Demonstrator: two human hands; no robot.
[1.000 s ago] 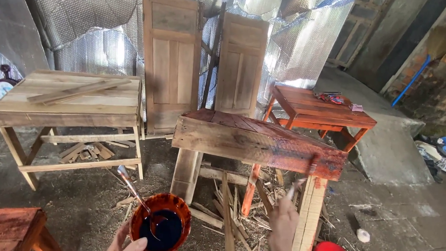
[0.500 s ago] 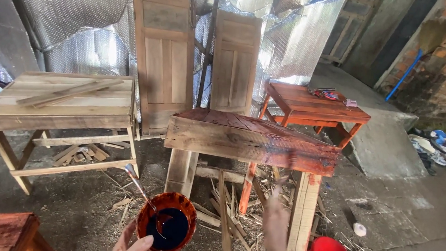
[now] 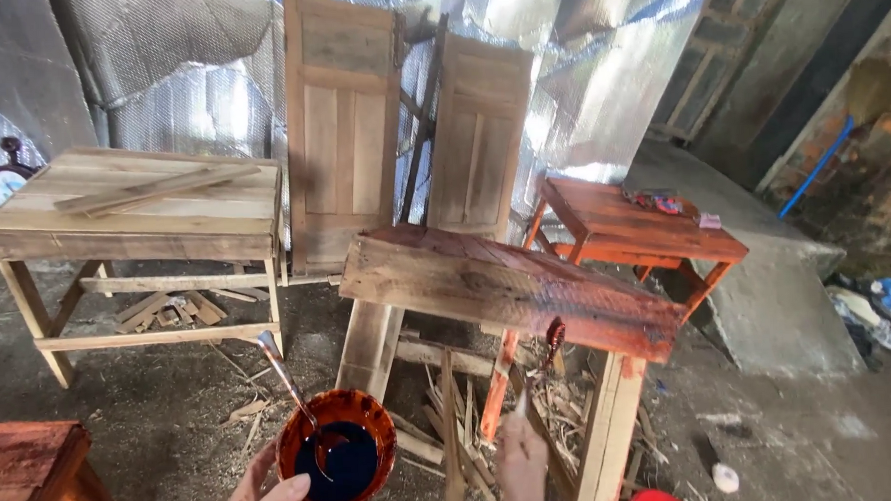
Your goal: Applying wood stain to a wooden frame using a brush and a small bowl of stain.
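Left hand [image 3: 266,499], at 7 o'clock in the view, cups the underside of a round bowl of dark stain [image 3: 337,464], fingers closed against its wall. A metal spoon [image 3: 289,388] stands tilted in the liquid, handle leaning toward 11 o'clock.

Right hand [image 3: 521,468], at 6 o'clock, is closed around the handle of a paintbrush [image 3: 543,361]. The forearm rises almost vertically; the brush points up toward 1 o'clock, bristles touching the lower front edge of the partly stained wooden table [image 3: 487,279] at centre.

Packages and labels: small flat packets, red and blue [image 3: 664,205], lie on the orange-stained table [image 3: 625,223] at 2 o'clock; a pale square tag sits just beside them. A round wall clock [image 3: 2,185] stands at 9 o'clock.

An unfinished bare table [image 3: 133,209] occupies 10 o'clock. Two panelled wooden doors [image 3: 410,132] lean against foil sheeting [image 3: 178,82] at 12 o'clock. Wood scraps [image 3: 443,431] lie beneath the central table.
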